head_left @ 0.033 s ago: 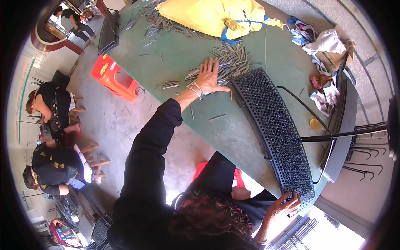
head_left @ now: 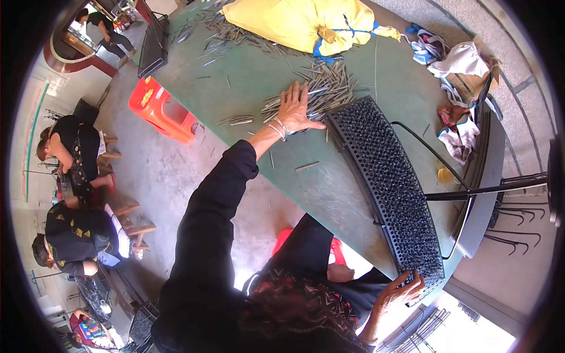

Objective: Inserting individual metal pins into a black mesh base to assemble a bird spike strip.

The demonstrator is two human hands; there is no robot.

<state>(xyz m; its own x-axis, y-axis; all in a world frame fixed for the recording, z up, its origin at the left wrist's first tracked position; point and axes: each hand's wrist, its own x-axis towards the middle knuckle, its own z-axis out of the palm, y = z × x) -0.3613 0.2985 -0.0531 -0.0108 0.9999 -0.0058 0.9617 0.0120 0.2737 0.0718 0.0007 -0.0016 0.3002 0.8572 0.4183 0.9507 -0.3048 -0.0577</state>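
My left hand [head_left: 292, 112] lies spread at the near edge of a heap of thin grey metal rods [head_left: 332, 88] on the green table. Its thumb reaches to the far end of a long black perforated rack [head_left: 385, 176]. Rows of small holes and dark stubs cover this rack, which slants from the heap down toward my right side. At the rack's near end my right hand [head_left: 404, 289] curls its fingers over the corner and grips it. What lies under the right fingers is hidden.
A yellow sack [head_left: 282, 23] tied with blue cord lies at the table's far side. Cloths and gloves [head_left: 459, 135] lie at the right, near stacked black racks [head_left: 488, 159]. An orange stool [head_left: 159, 109] stands left of the table [head_left: 318, 182]. Other people [head_left: 76, 147] sit farther left.
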